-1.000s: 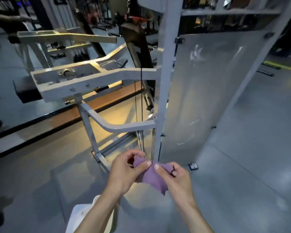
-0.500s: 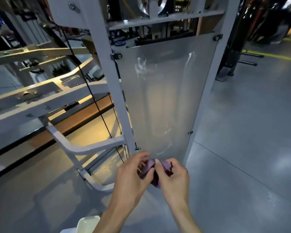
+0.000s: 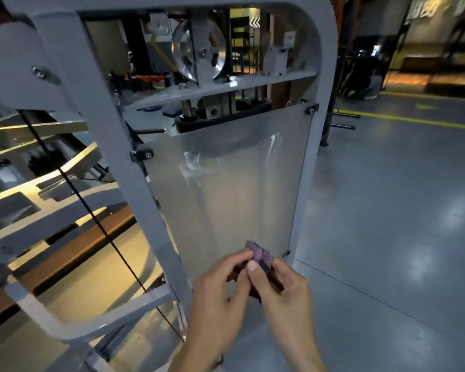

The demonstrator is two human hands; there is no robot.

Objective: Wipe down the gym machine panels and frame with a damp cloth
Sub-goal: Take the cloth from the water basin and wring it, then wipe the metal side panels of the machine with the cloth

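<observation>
A purple cloth (image 3: pixel 259 255), bunched small, sits between both hands in front of the machine. My left hand (image 3: pixel 220 294) pinches it from the left and my right hand (image 3: pixel 283 294) grips it from the right with the thumb on top. Behind them stands the frosted clear panel (image 3: pixel 226 189), streaked with white smears. The grey frame upright (image 3: pixel 118 146) runs down its left side and the right post (image 3: pixel 306 167) down the other. The cloth is apart from the panel.
A pulley wheel (image 3: pixel 199 52) and a crossbar (image 3: pixel 226 85) sit above the panel. A black cable (image 3: pixel 97 224) and grey lever arms (image 3: pixel 51 194) fill the left. Grey floor with a yellow line (image 3: pixel 414 120) lies to the right.
The view has risen and swung toward the panel, which now fills the centre. Both hands have folded the cloth from a spread flap into a small tight bundle.
</observation>
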